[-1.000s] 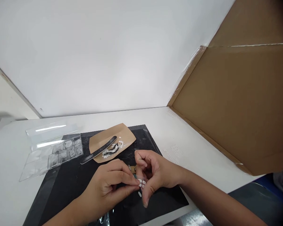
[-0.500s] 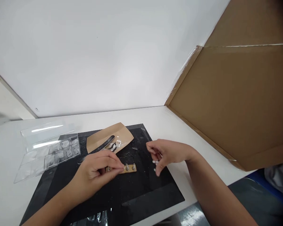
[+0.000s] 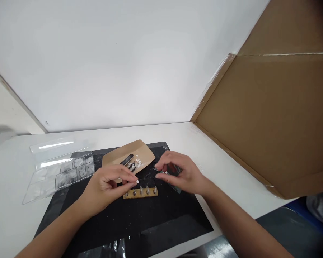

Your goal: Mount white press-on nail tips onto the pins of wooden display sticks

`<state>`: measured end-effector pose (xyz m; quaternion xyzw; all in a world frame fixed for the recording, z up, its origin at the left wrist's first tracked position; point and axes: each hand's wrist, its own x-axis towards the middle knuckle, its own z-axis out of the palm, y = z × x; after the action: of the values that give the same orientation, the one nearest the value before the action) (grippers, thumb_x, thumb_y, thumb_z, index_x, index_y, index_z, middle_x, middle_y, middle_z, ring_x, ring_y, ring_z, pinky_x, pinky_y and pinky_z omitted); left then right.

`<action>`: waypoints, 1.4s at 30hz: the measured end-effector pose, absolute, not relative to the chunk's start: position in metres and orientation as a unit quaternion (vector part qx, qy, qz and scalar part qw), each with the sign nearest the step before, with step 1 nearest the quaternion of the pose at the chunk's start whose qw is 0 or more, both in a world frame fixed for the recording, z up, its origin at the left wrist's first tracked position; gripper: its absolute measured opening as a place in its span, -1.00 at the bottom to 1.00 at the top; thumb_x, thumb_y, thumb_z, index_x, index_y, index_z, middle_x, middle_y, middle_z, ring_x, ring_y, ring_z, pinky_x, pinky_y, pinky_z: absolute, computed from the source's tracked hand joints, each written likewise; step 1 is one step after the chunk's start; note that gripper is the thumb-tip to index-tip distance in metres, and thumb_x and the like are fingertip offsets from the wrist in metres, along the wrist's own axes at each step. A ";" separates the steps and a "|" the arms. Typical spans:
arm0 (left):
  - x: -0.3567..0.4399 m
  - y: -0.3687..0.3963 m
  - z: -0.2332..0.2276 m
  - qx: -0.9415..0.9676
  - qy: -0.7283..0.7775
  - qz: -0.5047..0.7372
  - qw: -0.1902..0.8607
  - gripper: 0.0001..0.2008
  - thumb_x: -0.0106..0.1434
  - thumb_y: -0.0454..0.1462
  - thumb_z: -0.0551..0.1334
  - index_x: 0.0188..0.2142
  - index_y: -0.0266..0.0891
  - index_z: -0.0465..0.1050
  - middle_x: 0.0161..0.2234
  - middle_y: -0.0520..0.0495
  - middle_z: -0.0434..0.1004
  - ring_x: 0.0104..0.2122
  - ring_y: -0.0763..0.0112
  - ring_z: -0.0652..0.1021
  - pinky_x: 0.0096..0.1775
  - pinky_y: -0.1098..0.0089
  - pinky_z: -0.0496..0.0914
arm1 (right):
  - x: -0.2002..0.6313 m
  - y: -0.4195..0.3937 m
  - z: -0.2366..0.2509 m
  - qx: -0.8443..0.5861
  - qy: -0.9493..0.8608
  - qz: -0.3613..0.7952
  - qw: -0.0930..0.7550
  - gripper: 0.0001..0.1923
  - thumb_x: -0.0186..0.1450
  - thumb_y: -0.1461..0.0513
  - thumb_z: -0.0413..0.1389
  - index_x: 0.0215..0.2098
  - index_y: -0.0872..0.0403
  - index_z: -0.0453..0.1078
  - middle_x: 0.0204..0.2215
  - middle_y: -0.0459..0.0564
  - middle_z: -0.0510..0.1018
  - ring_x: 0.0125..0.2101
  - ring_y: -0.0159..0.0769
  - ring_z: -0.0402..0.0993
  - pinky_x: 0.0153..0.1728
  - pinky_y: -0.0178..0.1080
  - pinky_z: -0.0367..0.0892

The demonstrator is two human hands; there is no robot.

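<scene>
My left hand (image 3: 110,186) pinches a small white nail tip (image 3: 137,181) between thumb and forefinger, just above the left end of a small wooden strip (image 3: 141,192) with several upright pegs. The strip lies flat on a black mat (image 3: 150,222). My right hand (image 3: 181,175) hovers to the right of the strip, behind its right end. Its fingers are curled around small white nail tips (image 3: 165,172), over a dark translucent piece I cannot make out.
A brown paper tray (image 3: 145,154) behind the hands holds a dark nail file (image 3: 126,159) and white bits. A clear plastic compartment box (image 3: 59,173) with its lid open lies at the left. A cardboard wall (image 3: 271,118) stands at the right, and the white table's edge (image 3: 231,225) is near.
The hands came apart, and the pegged strip now lies on the mat with all its pegs showing. My left hand has drawn back a little and my right hand has moved up and back.
</scene>
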<state>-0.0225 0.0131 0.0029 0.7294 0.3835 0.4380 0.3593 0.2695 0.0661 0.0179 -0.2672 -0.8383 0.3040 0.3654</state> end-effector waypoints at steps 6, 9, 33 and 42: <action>-0.018 0.009 0.001 0.691 0.368 0.457 0.422 -0.90 0.33 -0.31 0.42 -0.21 -0.13 0.77 -0.26 -0.12 0.72 -0.54 0.54 0.54 -0.68 0.63 0.29 | 0.236 0.042 0.000 -0.188 -0.854 0.217 0.434 -0.81 0.39 0.21 0.36 -0.03 -0.03 0.59 -0.26 0.00 0.69 -0.31 -0.29 0.62 -0.30 -0.26 0.57; -0.018 0.009 0.000 0.674 0.378 0.447 0.451 -0.90 0.33 -0.31 0.42 -0.22 -0.12 0.77 -0.25 -0.09 0.71 -0.60 0.64 0.46 -0.68 0.67 0.29 | 0.231 0.041 -0.003 -0.160 -0.853 0.191 0.458 -0.78 0.39 0.26 0.36 0.00 0.03 0.58 -0.25 0.00 0.69 -0.28 -0.32 0.64 -0.25 -0.30 0.60; -0.033 0.006 0.011 0.846 0.384 0.321 0.183 -0.84 0.38 -0.22 0.39 -0.05 -0.10 0.67 -0.24 -0.07 0.71 -0.29 0.32 0.66 -0.30 0.39 0.56 | 0.228 0.046 -0.006 -0.156 -0.860 0.195 0.445 -0.91 0.43 0.34 0.28 -0.10 0.08 0.57 -0.26 0.03 0.58 -0.25 -0.32 0.56 -0.23 -0.28 0.53; -0.029 -0.023 -0.013 0.875 0.425 0.228 -0.034 -0.71 0.45 -0.14 0.28 0.08 -0.22 0.47 -0.04 -0.18 0.68 -0.14 0.10 0.72 -0.24 0.20 0.64 | 0.232 0.053 -0.008 -0.202 -0.866 0.192 0.416 -0.94 0.44 0.28 0.29 -0.12 0.05 0.61 -0.30 -0.04 0.50 -0.32 -0.37 0.50 -0.30 -0.30 0.46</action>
<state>-0.0289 -0.0227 -0.0134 0.8753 0.4249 0.2284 -0.0339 0.2321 0.0529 -0.0080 -0.2016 -0.8657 0.1917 0.4161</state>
